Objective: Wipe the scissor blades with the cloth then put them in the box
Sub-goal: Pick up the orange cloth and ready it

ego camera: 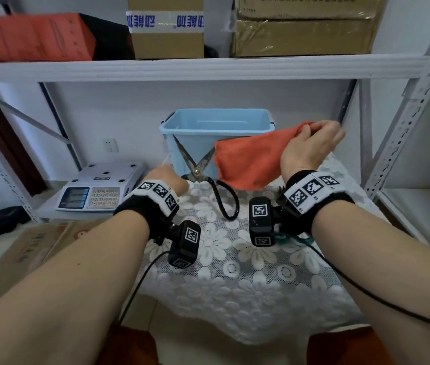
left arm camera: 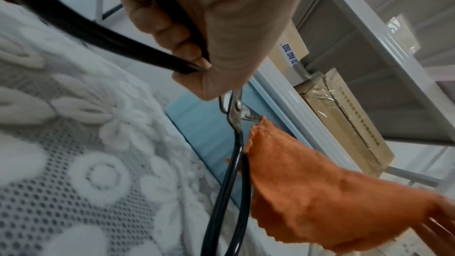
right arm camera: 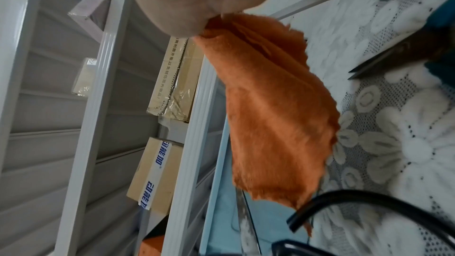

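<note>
My left hand [ego camera: 167, 177] grips one black loop handle of the scissors [ego camera: 195, 164], blades splayed wide and pointing up, right in front of the blue box [ego camera: 216, 127]. My right hand [ego camera: 311, 146] pinches a corner of the orange cloth [ego camera: 245, 162], which hangs just beside the right blade; contact w/ it I can't tell. Judging by that, wiping is barely underway or abt to start, and boxing isn't done. Room: shelf board [ego camera: 208, 67] sits low overhead, box rim is near the blade tips, and the lace-covered desk [ego camera: 248, 285] below has free space.
</note>
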